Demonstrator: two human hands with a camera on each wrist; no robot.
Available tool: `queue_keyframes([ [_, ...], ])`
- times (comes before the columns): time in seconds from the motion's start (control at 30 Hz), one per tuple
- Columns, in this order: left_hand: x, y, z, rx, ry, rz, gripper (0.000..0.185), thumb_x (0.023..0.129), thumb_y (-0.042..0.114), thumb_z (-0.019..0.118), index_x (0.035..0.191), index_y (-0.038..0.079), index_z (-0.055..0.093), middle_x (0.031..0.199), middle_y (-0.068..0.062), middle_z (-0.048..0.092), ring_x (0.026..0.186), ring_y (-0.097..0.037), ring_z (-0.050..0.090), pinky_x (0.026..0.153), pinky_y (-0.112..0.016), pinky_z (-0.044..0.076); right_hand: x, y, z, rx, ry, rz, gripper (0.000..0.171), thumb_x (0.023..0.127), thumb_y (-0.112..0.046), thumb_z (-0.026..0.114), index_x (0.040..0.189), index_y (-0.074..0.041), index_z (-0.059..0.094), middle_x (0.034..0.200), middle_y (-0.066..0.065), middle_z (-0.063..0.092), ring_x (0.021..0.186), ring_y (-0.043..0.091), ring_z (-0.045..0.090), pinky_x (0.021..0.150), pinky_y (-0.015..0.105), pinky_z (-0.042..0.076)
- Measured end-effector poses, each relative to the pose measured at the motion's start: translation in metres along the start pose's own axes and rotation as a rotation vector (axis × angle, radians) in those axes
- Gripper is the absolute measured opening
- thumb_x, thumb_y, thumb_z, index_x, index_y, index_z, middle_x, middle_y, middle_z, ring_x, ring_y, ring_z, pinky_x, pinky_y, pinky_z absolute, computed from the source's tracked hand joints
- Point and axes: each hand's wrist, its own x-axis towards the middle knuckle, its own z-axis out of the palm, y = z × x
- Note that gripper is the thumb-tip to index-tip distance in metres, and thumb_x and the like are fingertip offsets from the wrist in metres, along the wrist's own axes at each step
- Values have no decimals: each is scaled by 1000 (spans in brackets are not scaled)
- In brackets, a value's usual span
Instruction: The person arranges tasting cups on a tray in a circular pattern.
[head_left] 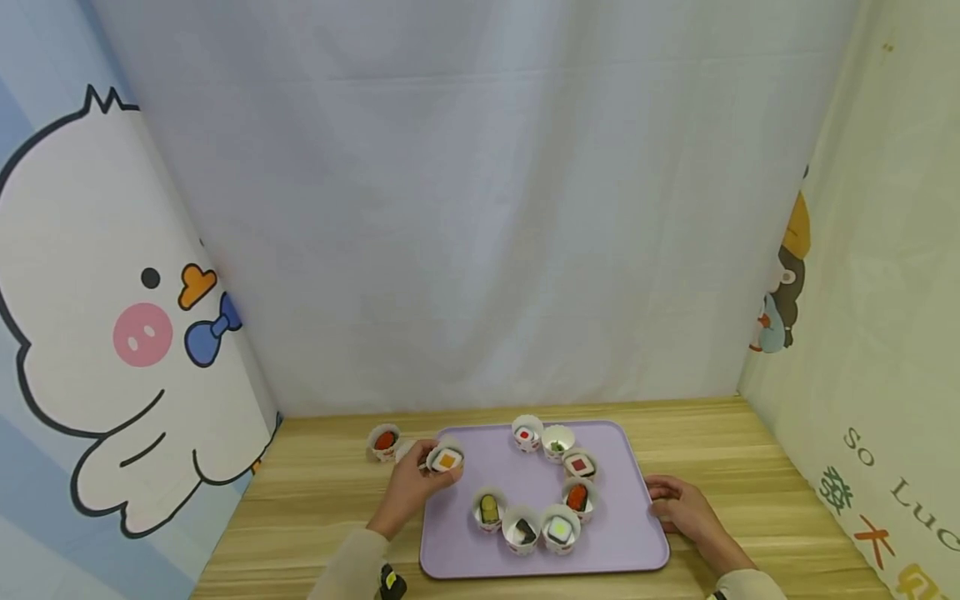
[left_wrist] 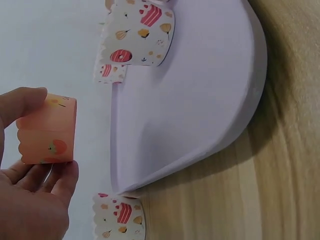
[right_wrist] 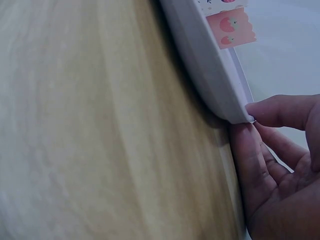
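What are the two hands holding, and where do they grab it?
The left hand pinches a white paper cup with orange-centred toy sushi by its sides. The right hand holds the lilac plastic tray by its right rim.

duck cartoon backdrop (head_left: 112, 333) left of the wooden table (head_left: 750, 467), penguin print (head_left: 783, 292) on its right

I can't make out the fillings in the cups (head_left: 559, 528) from the head view. On the right wrist view the tray (right_wrist: 210, 75) runs off the top edge, and my hand (right_wrist: 280, 170) is cut off below.
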Motion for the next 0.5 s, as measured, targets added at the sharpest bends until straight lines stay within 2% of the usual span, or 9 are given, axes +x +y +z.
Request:
queue_keyframes([
  [0.13, 0, -1, 8, 19, -20, -16, 61, 80, 25, 80, 131, 3, 53, 119, -15, 64, 98, -21, 59, 79, -29, 50, 0, 0, 0, -1, -2, -1, 56, 75, 9, 64, 131, 10, 53, 97, 7, 64, 81, 15, 62, 64, 34, 58],
  [0.23, 2, -5, 14, 42, -35, -4, 62, 79, 27, 81, 129, 3, 53, 119, -15, 64, 103, -22, 60, 83, -30, 51, -1, -1, 0, 3, 1, -1, 56, 75, 8, 64, 130, 9, 53, 97, 7, 64, 80, 15, 61, 64, 34, 58],
  [0.37, 5, -11, 21, 61, -50, 16, 60, 78, 24, 81, 126, -1, 54, 121, -18, 63, 111, -29, 60, 91, -39, 52, -1, -1, 0, 1, -5, -8, 56, 75, 8, 64, 130, 10, 53, 95, 5, 64, 79, 14, 61, 64, 34, 58],
  [0.5, 8, -16, 26, 58, -68, 8, 58, 78, 23, 81, 125, -1, 55, 119, -18, 64, 108, -30, 61, 90, -40, 52, -2, -2, 0, -5, -1, -5, 56, 75, 8, 64, 130, 9, 54, 95, 4, 64, 79, 14, 61, 63, 33, 58],
])
